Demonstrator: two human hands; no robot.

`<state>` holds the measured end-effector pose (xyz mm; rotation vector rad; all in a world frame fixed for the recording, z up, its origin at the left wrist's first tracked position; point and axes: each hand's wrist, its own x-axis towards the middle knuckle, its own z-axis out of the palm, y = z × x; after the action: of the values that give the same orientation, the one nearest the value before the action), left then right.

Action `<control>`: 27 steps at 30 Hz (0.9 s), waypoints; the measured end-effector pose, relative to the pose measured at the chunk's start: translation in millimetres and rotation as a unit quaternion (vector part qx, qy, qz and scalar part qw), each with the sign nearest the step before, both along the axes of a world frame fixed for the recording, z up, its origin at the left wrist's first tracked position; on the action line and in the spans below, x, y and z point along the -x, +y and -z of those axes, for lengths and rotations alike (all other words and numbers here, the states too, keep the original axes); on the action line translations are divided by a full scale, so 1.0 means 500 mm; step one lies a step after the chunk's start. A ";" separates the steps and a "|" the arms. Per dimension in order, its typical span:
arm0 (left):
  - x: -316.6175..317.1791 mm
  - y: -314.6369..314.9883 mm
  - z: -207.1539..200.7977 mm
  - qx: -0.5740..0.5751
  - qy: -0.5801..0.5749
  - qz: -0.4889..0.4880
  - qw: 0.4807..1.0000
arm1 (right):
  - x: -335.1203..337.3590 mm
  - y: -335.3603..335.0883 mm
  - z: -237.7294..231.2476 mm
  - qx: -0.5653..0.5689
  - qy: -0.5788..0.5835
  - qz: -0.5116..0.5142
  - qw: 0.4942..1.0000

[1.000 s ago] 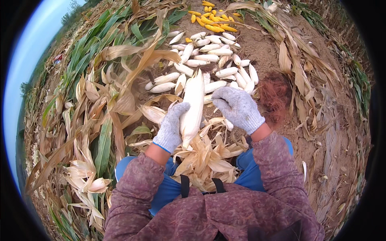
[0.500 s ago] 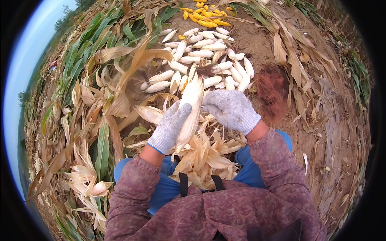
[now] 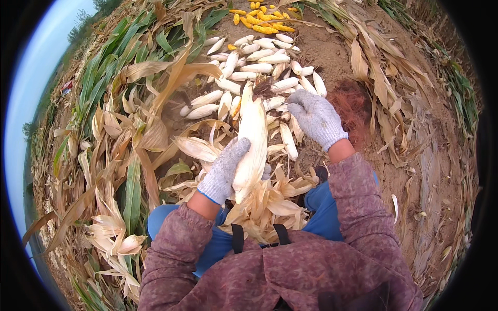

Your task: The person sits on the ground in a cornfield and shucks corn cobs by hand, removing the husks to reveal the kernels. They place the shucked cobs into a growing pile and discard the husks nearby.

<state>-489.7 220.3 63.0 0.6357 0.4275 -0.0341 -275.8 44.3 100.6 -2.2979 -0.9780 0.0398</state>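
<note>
A corn ear in pale husk (image 3: 252,150) stands tilted in front of me, its upper end toward the pile. My left hand (image 3: 226,168), in a whitish knit glove, is wrapped round its lower half, thumb across the front. My right hand (image 3: 317,118), gloved alike, is apart from the ear, over the right edge of a pile of whitish ears (image 3: 258,68). Its fingers are curled together; whether anything is between them I cannot make out. Loose dry husks (image 3: 267,199) lie below the held ear, between my knees.
Several bare yellow cobs (image 3: 262,20) lie beyond the whitish pile. A heap of reddish corn silk (image 3: 353,111) sits to the right. Dry stalks and leaves (image 3: 150,129) cover the left side, with more leaves (image 3: 381,78) on the right. Brown soil (image 3: 332,57) shows between them.
My right hand has moved away from the ear, up and to the right. The ear in my left hand is more upright and slightly right. Another whitish ear now shows below the right hand.
</note>
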 end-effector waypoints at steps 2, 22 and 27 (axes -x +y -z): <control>-0.002 0.014 -0.003 -0.037 -0.041 -0.045 0.997 | 0.017 -0.004 -0.003 0.013 0.009 0.025 1.000; -0.013 0.040 0.053 -0.229 0.026 0.015 0.973 | 0.116 0.013 -0.027 0.032 -0.028 -0.241 0.969; 0.010 -0.035 0.008 -0.389 -0.004 0.153 0.908 | 0.014 -0.004 -0.027 0.018 -0.092 -0.059 0.994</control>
<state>-494.6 202.8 59.2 1.4907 0.3195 -0.1637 -282.9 42.2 114.2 -2.3052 -1.2153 -0.1064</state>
